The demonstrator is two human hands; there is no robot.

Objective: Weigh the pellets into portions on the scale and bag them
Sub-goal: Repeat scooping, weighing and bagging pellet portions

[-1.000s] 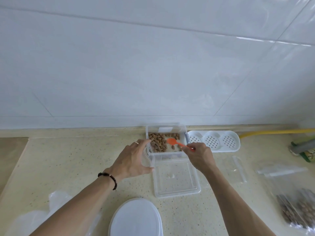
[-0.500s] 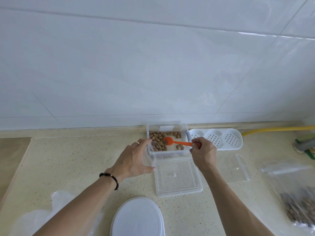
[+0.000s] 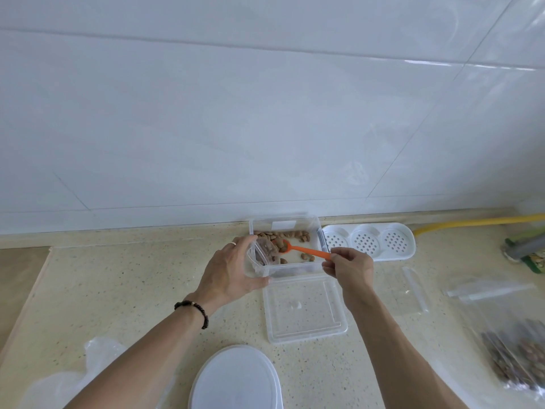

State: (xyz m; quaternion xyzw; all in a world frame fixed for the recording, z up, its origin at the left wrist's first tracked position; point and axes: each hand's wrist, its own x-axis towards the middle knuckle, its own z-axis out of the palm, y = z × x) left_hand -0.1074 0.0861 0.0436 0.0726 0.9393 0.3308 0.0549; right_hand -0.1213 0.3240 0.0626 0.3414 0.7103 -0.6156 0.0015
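Note:
A clear plastic box (image 3: 313, 223) by the wall holds brown pellets (image 3: 292, 234). My left hand (image 3: 230, 273) grips a small clear cup (image 3: 263, 256), tilted at the box's left end, with a few pellets in it. My right hand (image 3: 351, 268) pinches the handle of an orange spoon (image 3: 308, 251). The spoon's bowl lies among the pellets, close to the cup's mouth. The box's clear lid (image 3: 303, 312) lies flat in front of the box. A white oval object (image 3: 236, 379), possibly the scale, sits at the near edge.
A white perforated tray (image 3: 367, 240) lies right of the box. An empty zip bag (image 3: 411, 290) and a zip bag holding pellets (image 3: 513, 349) lie at the right. A yellow hose (image 3: 477, 222) runs along the wall. Crumpled clear plastic (image 3: 97, 358) lies at the lower left.
The spoon's bowl has moved left and down into the pellets, toward the cup. My left hand keeps the cup at the box's left end.

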